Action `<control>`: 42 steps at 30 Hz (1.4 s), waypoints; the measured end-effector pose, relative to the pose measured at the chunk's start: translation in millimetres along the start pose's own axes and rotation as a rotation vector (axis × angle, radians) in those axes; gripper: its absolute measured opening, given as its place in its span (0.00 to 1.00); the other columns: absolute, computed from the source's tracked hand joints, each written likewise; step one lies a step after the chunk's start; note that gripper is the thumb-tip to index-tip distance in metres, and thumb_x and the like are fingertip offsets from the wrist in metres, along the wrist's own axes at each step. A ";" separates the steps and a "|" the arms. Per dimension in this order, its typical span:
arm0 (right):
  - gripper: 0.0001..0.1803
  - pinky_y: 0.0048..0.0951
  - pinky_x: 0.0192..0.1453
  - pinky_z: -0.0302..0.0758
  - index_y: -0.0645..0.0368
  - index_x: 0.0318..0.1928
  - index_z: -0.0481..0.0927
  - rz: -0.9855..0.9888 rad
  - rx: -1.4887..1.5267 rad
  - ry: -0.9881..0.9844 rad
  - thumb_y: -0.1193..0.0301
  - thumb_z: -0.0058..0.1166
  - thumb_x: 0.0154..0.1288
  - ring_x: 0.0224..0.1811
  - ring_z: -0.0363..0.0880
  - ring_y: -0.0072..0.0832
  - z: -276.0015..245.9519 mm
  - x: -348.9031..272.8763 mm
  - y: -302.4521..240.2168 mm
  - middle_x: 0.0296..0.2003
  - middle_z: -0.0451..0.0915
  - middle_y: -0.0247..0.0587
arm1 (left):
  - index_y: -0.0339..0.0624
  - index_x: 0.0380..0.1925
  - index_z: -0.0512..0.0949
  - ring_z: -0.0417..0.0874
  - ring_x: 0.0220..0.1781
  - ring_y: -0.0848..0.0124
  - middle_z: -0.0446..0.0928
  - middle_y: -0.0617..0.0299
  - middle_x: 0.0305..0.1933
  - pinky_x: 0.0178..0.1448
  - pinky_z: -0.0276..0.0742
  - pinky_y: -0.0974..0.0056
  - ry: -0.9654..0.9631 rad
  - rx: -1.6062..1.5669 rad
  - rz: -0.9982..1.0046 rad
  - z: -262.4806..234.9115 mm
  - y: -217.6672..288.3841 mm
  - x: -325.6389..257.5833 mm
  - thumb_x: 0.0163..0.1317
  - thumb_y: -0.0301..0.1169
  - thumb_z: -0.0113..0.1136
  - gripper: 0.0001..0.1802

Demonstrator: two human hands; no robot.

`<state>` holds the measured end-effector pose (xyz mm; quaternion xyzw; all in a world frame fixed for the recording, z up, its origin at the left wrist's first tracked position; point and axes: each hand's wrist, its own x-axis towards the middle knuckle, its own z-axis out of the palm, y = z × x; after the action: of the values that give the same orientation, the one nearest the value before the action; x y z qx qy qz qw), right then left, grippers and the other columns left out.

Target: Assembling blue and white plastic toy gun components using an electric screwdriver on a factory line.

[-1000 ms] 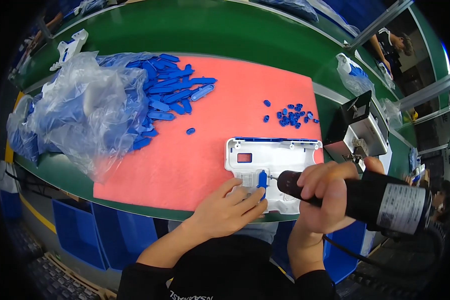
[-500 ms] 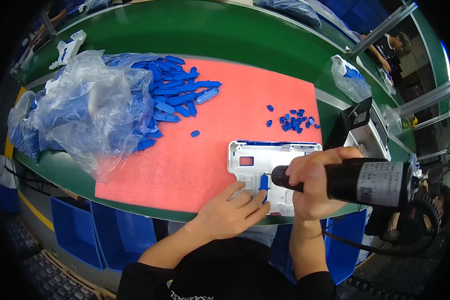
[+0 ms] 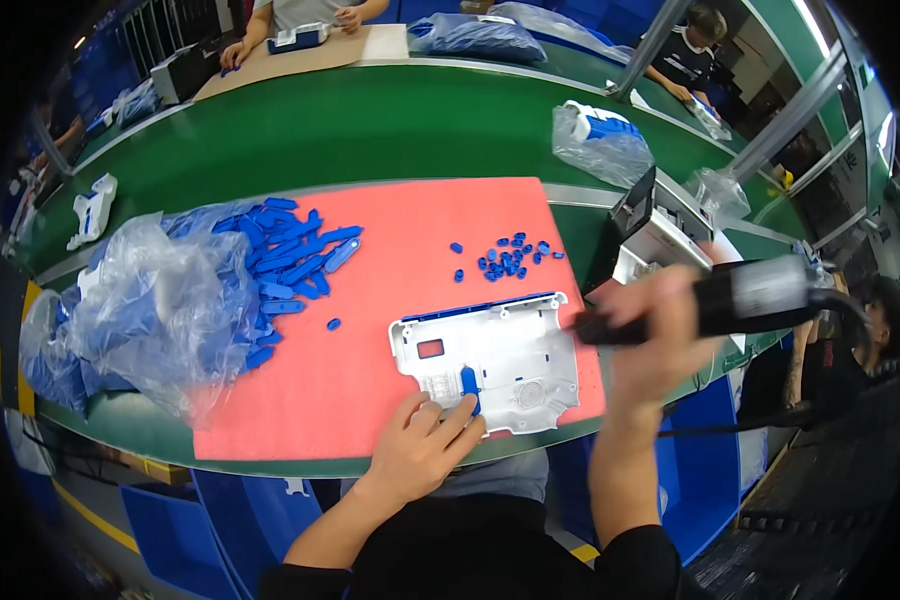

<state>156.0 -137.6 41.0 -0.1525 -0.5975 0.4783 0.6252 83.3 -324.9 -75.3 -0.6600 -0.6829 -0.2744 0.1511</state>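
A white plastic housing [image 3: 515,350] lies inner side up on the pink foam mat [image 3: 300,400], with a blue edge strip along its far side. A narrow blue part [image 3: 470,385] sits inside it, left of the middle. My left hand [image 3: 420,447] rests at the housing's near edge, fingers spread, fingertips at the blue part. In my right hand [image 3: 660,340], blurred by motion, is a black electric screwdriver [image 3: 745,298], gripped with its tip end pointing left. It is held right of the housing, apart from it, near a black and silver box-shaped device [image 3: 660,225].
Many long blue parts [image 3: 295,250] spill from a clear plastic bag [image 3: 160,310] at left. Small blue pieces [image 3: 505,262] lie beyond the housing. A bagged white-and-blue part [image 3: 600,140] lies on the green surface [image 3: 370,120]. Co-workers sit across it. Blue bins [image 3: 705,460] stand below.
My right hand has lifted the screwdriver off the blue part and moved right toward the box-shaped device. My left hand stays on the housing. The view has shifted, showing more of the far side.
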 end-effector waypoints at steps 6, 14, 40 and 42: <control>0.15 0.21 0.24 0.67 0.66 0.43 0.68 -0.112 -0.212 0.238 0.79 0.54 0.56 0.17 0.71 0.21 -78.4 89.4 31.4 0.18 0.72 0.36 | 0.43 0.35 0.77 0.71 0.36 0.69 0.76 0.63 0.43 0.49 0.70 0.62 0.039 -0.036 0.018 2.9 2.9 4.9 0.52 0.33 0.60 0.11; 0.19 0.25 0.22 0.68 0.66 0.49 0.64 -0.044 -0.115 0.126 0.82 0.51 0.56 0.16 0.69 0.23 -75.6 35.0 19.1 0.20 0.70 0.36 | 0.44 0.35 0.77 0.71 0.37 0.70 0.75 0.63 0.43 0.49 0.70 0.63 0.025 -0.062 -0.016 -1.2 0.6 3.1 0.52 0.34 0.60 0.11; 0.31 0.27 0.21 0.71 0.62 0.59 0.50 0.097 -0.026 -0.218 0.72 0.49 0.57 0.12 0.63 0.22 32.4 -83.7 -10.8 0.17 0.66 0.36 | 0.42 0.34 0.77 0.70 0.34 0.69 0.76 0.62 0.43 0.46 0.71 0.62 0.115 -0.156 -0.007 7.6 -2.8 -3.9 0.50 0.33 0.59 0.11; 0.31 0.27 0.21 0.71 0.62 0.59 0.50 0.076 -0.028 -0.229 0.72 0.49 0.57 0.12 0.63 0.21 31.1 -83.6 -10.4 0.17 0.65 0.36 | 0.42 0.34 0.77 0.70 0.34 0.69 0.76 0.62 0.43 0.46 0.71 0.62 0.111 -0.157 -0.005 7.4 -3.9 -4.3 0.50 0.33 0.59 0.12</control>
<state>146.9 -219.8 6.0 -0.1282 -0.6655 0.5073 0.5322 80.9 -324.0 -84.4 -0.6521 -0.6513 -0.3636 0.1356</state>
